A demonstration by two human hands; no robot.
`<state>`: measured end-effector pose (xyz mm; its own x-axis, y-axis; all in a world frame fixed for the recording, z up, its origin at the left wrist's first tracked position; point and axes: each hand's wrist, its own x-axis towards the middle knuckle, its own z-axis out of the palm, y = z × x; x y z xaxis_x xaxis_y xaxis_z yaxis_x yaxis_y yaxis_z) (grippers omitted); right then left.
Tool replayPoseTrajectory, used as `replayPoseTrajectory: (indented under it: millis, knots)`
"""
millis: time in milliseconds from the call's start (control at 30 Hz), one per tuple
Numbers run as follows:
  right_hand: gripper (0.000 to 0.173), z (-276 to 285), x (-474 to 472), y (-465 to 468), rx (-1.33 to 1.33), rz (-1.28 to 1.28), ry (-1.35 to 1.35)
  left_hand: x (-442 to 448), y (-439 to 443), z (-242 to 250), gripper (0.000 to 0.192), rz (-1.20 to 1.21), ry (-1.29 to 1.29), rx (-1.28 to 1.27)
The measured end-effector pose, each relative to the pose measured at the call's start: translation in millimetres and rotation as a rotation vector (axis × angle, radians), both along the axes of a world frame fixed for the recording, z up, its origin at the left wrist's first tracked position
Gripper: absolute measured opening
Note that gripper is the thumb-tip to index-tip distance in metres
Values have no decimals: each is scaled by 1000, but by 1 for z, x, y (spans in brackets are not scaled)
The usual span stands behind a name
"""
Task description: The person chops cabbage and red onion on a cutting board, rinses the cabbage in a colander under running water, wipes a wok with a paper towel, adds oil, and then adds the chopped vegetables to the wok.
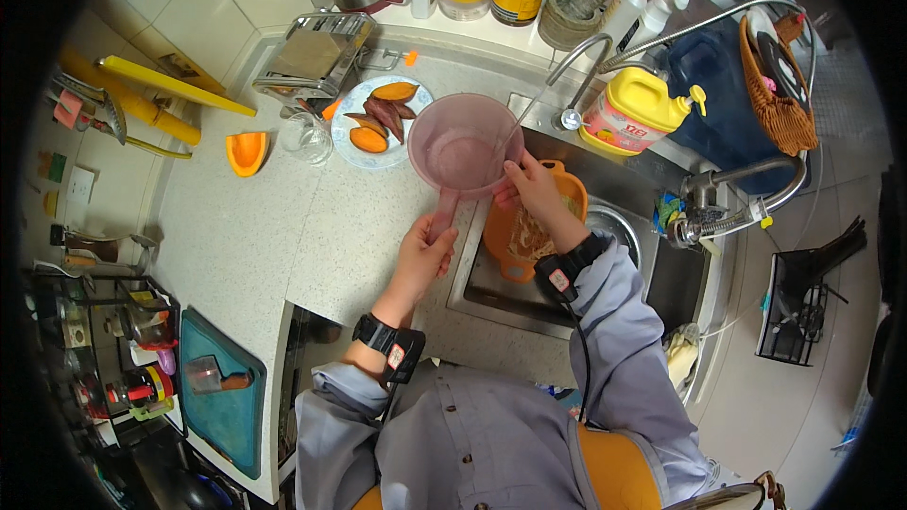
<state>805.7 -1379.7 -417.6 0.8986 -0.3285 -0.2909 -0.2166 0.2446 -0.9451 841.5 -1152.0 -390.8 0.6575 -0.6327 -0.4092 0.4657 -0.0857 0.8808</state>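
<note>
A translucent pink plastic ladle (pixel 464 145) is held level beside the small gooseneck faucet (pixel 577 64), and a thin stream runs from the spout into it. My left hand (pixel 419 255) is closed around the ladle's handle. With thumb and fingers, my right hand (pixel 528 184) grips the rim on the right side. Below that hand, an orange plastic colander (pixel 508 265) holding pale thin strands rests in the steel sink (pixel 489 290). Left of the ladle, a plate (pixel 344 149) bears several pieces of orange-fleshed sweet potato (pixel 368 140).
A glass (pixel 306 140) and a pumpkin wedge (pixel 246 154) lie left of the plate. A cleaver (pixel 212 375) rests on a teal cutting board (pixel 220 425). Beside the sink stand a yellow-topped detergent jug (pixel 627 113) and a large faucet (pixel 708 191).
</note>
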Motion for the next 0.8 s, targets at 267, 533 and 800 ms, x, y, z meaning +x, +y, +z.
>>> replayPoseTrajectory:
  millis: [267, 533, 800]
  knots:
    - [48, -7, -3, -2, -20, -28, 36, -5, 4, -4, 52, -132, -87, 107]
    - [64, -16, -67, -44, -182, -187, 167, -12, 55, -24, 44, 35, -188, 30]
    - [83, -53, -139, -50, -986, -174, 854, -46, 157, -39, 36, 192, -46, 248]
